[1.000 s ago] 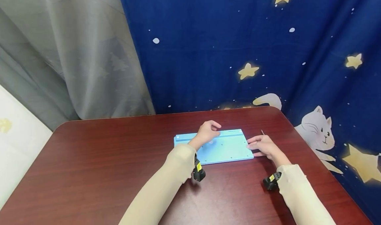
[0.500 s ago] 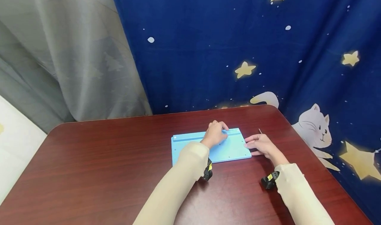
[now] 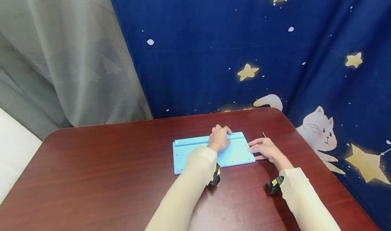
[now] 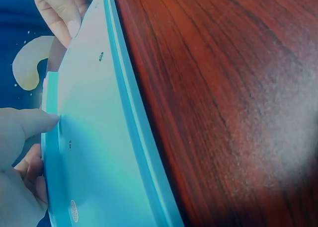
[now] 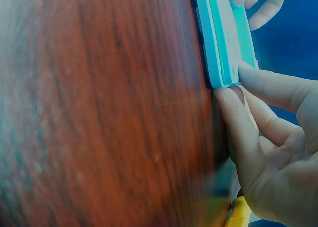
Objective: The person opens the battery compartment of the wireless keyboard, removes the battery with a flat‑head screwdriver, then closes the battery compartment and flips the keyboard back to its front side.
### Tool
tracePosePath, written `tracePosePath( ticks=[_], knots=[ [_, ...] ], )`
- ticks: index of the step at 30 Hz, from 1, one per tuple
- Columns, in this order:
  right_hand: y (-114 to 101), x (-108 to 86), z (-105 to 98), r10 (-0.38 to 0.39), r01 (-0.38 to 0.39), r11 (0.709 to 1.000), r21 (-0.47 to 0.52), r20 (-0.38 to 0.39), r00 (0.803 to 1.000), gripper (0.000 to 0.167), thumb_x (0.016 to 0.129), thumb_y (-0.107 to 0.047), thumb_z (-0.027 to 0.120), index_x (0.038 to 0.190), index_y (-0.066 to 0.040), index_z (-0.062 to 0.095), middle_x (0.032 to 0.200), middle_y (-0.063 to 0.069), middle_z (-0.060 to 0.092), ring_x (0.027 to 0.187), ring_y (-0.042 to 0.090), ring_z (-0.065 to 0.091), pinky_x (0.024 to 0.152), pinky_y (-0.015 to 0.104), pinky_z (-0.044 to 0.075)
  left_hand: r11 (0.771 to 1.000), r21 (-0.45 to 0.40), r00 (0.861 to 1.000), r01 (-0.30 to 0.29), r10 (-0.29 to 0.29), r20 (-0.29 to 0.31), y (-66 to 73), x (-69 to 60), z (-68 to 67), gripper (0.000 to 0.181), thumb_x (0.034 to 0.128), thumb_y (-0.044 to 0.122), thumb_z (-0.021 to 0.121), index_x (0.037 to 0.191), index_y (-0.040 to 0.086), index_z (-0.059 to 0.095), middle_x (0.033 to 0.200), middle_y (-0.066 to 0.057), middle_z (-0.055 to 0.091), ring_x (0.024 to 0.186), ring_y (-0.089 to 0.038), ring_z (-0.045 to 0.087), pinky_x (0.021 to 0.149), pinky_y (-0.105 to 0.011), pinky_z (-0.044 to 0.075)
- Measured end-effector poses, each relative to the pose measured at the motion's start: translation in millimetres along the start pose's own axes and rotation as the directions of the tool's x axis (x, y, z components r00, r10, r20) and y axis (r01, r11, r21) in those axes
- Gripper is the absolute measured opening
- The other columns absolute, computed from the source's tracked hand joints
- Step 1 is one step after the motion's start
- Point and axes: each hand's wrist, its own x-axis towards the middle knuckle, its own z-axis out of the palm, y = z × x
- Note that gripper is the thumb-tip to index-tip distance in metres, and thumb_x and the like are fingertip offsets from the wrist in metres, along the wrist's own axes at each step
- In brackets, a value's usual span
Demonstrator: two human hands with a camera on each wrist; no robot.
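A light blue keyboard (image 3: 230, 154) lies underside up on the table, with small screws in its flat back and a raised strip along its far edge. My left hand (image 3: 218, 139) holds that far edge right of the middle. In the left wrist view the left thumb (image 4: 37, 122) presses on the strip, with the other fingers curled behind it. My right hand (image 3: 267, 148) holds the right end. The right wrist view shows its fingers (image 5: 273, 85) on the back and the thumb at the corner. A thin shaft (image 3: 264, 135) shows beyond the right hand.
A yellow piece (image 5: 238, 214) with a dark end shows below the right hand; its kind is unclear. The dark red wooden table (image 3: 107, 176) ends at rounded far corners. Behind it hang a grey curtain (image 3: 76, 54) and a blue star-patterned curtain (image 3: 189, 54).
My left hand has moved right along the keyboard and come down onto its far strip. The right hand stays at the right end. The head view has shifted slightly.
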Motion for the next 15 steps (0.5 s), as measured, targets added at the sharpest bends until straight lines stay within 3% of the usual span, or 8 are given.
tracePosePath(
  ticks=[7,15],
  knots=[
    [-0.9,-0.8,1.7,-0.002,0.002,1.0,0.025,-0.001,1.0,0.042,0.079,-0.005,0.07,0.114,0.011,0.054,0.091,0.015,0.065,0.074,0.02,0.065,0.067,0.04,0.053,0.999,0.017,0.998,0.042,-0.041,-0.044,4.3,1.9,6.9,0.023,0.0832,0.027,0.068,0.105,0.025,0.062,0.107,-0.004,0.047,0.101,-0.021,0.04,0.08,-0.033,0.038],
    [-1.2,-0.5,2.9,-0.008,0.008,1.0,0.006,-0.018,1.0,0.041,0.079,-0.004,0.07,0.113,0.011,0.054,0.09,0.015,0.065,0.074,0.02,0.064,0.066,0.039,0.053,0.99,0.032,0.983,0.136,-0.131,-0.133,12.7,6.7,15.0,0.013,0.0839,0.03,0.067,0.096,0.026,0.065,0.103,-0.003,0.049,0.099,-0.02,0.041,0.078,-0.032,0.039]
  ],
)
